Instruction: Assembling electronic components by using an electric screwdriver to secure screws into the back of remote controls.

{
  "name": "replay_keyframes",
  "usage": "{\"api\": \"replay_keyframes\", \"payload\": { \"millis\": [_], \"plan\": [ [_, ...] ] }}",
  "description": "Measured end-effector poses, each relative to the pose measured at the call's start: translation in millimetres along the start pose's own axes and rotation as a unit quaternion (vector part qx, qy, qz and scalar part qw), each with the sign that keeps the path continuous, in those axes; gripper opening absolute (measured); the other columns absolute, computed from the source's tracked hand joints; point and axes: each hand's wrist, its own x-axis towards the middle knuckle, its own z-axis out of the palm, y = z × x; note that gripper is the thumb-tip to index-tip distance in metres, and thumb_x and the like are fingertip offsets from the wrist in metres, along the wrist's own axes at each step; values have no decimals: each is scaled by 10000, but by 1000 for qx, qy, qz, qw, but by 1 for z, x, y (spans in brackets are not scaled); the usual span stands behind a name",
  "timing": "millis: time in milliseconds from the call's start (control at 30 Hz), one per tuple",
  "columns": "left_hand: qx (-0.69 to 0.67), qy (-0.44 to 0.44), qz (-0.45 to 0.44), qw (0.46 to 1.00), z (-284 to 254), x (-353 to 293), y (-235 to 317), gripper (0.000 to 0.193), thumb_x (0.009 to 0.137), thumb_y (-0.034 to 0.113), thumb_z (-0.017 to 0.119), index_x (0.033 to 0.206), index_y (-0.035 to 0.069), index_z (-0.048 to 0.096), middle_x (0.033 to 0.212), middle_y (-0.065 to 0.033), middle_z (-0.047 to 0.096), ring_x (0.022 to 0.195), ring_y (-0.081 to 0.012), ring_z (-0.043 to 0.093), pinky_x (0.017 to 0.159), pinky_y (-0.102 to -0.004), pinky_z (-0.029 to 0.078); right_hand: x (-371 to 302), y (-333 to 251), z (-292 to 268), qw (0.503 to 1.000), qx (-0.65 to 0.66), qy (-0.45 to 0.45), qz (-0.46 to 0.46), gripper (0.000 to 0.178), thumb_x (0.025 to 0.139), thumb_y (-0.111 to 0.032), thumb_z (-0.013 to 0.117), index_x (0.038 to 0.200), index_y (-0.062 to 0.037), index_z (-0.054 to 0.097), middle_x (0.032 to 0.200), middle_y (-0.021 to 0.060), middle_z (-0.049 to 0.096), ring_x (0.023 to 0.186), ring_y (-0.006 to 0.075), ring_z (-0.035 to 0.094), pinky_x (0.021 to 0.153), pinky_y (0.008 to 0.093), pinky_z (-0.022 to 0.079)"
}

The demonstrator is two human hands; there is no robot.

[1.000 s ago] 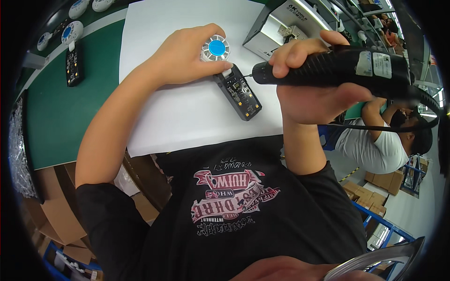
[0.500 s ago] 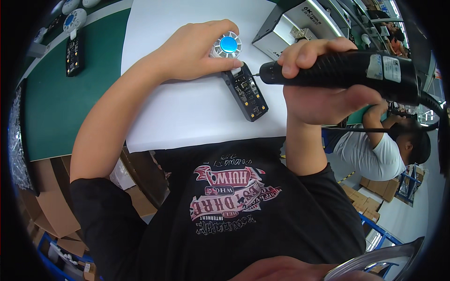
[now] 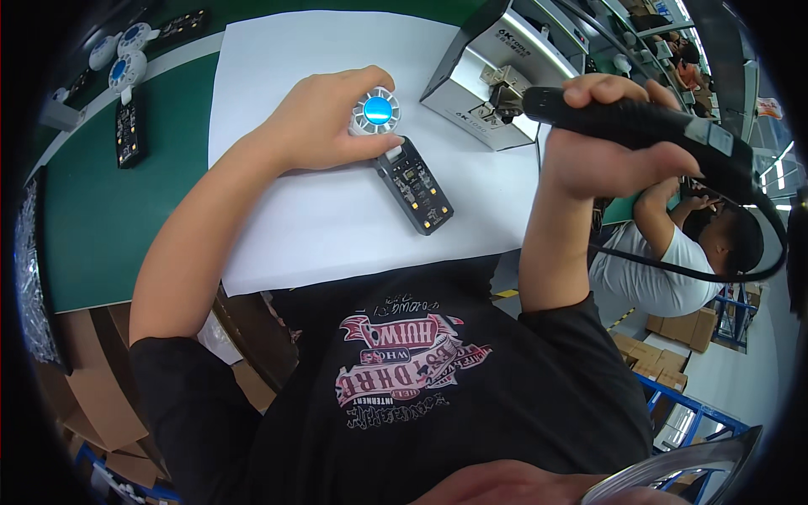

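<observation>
My left hand (image 3: 324, 126) is closed around a round white part with a blue centre (image 3: 378, 111), thumb at its lower edge. A white tab joins this part to a slim black housing (image 3: 417, 187), whose circuit board faces up. Both rest on a white sheet (image 3: 269, 76). My right hand (image 3: 602, 164) grips a black electric screwdriver (image 3: 648, 122) with a cable at its rear end. The screwdriver's front end is at the metal mouth of a grey box-shaped screw feeder (image 3: 480, 101); its tip is hard to make out there.
Similar round parts (image 3: 128, 71) with black housings (image 3: 127, 130) lie at the far left of the green table (image 3: 84, 236). A clear plastic-wrapped item (image 3: 35, 261) lines the left edge. Cardboard boxes (image 3: 97, 362) stand below. Another person (image 3: 665, 252) sits at right.
My right hand has lifted the screwdriver off the black housing and brought its front end to the screw feeder. The housing and round part sit slightly further left and lower in the picture.
</observation>
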Motion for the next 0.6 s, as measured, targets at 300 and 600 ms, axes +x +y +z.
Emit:
{"api": "replay_keyframes", "payload": {
  "millis": [300, 600],
  "plan": [
    [13, 8, -7, 1000, 0, -1, -6, 548, 794, 417, 788, 1181, 76, 604, 1005, -175, 716, 912, -369, 693, 807, -421, 545, -21, -10, 34, 977, 165, -18, 135, 841, 942, -797, 324, 1267, -44, 510, 800, 130, 642, 628, 232, 632, 597, 362, 524],
    [4, 21, 9, 1000, 1, 2, -4, 504, 779, 361, 798, 1148, 83, 596, 938, -160, 703, 859, -357, 684, 765, -409, 536, -46, 14, 56, 942, 263, -141, 151, 907, 934, -810, 342, 1391, -39, 479, 952, 121, 645, 759, 224, 623, 721, 400, 490]
  ]
}}
